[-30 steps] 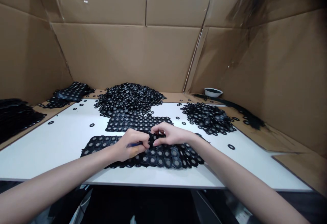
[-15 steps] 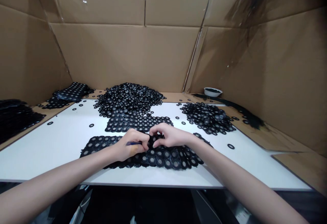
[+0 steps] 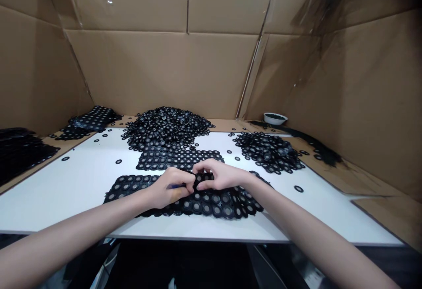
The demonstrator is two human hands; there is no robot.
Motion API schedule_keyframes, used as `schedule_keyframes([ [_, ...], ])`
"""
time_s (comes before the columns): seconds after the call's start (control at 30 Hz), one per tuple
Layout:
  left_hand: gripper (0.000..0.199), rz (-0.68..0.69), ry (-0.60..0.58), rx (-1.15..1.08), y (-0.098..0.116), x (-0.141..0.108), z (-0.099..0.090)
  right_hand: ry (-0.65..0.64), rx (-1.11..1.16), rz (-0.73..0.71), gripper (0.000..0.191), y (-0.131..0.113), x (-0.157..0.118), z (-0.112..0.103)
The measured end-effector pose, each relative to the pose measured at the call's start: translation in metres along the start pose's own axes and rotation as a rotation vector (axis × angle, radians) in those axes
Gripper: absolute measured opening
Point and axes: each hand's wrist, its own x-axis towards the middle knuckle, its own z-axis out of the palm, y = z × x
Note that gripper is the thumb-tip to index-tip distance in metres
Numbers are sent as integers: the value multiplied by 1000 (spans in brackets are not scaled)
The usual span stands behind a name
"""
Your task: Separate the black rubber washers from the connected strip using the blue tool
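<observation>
A black sheet of joined rings (image 3: 211,203) lies near the front edge of the white table, partly lifted between my hands. My left hand (image 3: 173,186) is closed at the sheet's upper middle, with a dark blue, thin object partly showing in its fist; its fingertips meet the black rings. My right hand (image 3: 219,175) curves its thumb and fingers around a raised part of the same sheet, just right of my left hand. A second ring sheet (image 3: 158,159) lies flat just behind, touching a big heap of black rings (image 3: 168,124).
A smaller ring heap (image 3: 268,151) lies at the right, with a white bowl (image 3: 274,119) behind it. Dark strands (image 3: 313,141) run along the right cardboard. Stacked black sheets (image 3: 23,150) and more sheets (image 3: 94,118) sit at the left. Cardboard walls (image 3: 158,69) surround the table (image 3: 66,192).
My left hand has shifted slightly to the right, closer to my right hand. My right hand stays almost in place on the sheet.
</observation>
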Motion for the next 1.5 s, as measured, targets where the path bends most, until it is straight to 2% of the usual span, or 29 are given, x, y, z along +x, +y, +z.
schedule_keyframes([
  [0.17,24,31,99,25,3,0,-2,41,-42,81,37,-1,-2,-1],
  [0.43,28,111,120,91,10,0,-2,-6,44,191,39,-2,-2,-2],
  [0.77,26,98,163,37,7,-3,-4,-14,68,156,45,-5,-2,-3],
  [1.03,23,61,81,-37,7,-2,-3,19,51,137,51,2,-2,-3],
  [1.23,20,19,59,-67,4,-3,-2,-17,99,108,41,2,-3,-3],
  [1.5,23,-93,4,-152,0,-2,-4,27,31,61,37,-2,-3,-3],
])
